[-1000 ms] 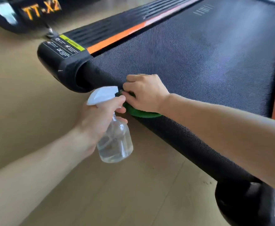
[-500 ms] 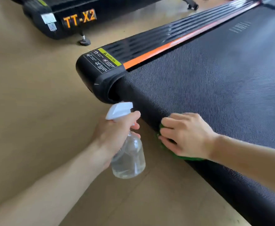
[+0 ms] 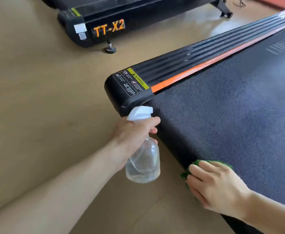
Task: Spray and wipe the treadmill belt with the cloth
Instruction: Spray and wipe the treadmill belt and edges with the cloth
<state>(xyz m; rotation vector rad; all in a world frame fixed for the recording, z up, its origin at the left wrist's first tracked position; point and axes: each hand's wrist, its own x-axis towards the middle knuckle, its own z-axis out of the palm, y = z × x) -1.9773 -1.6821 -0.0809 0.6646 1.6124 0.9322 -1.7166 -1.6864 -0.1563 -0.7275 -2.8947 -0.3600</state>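
Left hand (image 3: 131, 139): grips the spray bottle (image 3: 144, 159) near the belt's left edge.
Right hand (image 3: 212, 184): fingers straight, pressing the green cloth (image 3: 197, 163) onto the treadmill belt (image 3: 231, 115).

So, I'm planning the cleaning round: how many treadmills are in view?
2. One treadmill under the hands, its belt being wiped; a second treadmill, marked TT-X2, behind it. More may stand outside the picture.

Cloth (image 3: 193, 168) under right hand (image 3: 214, 186)
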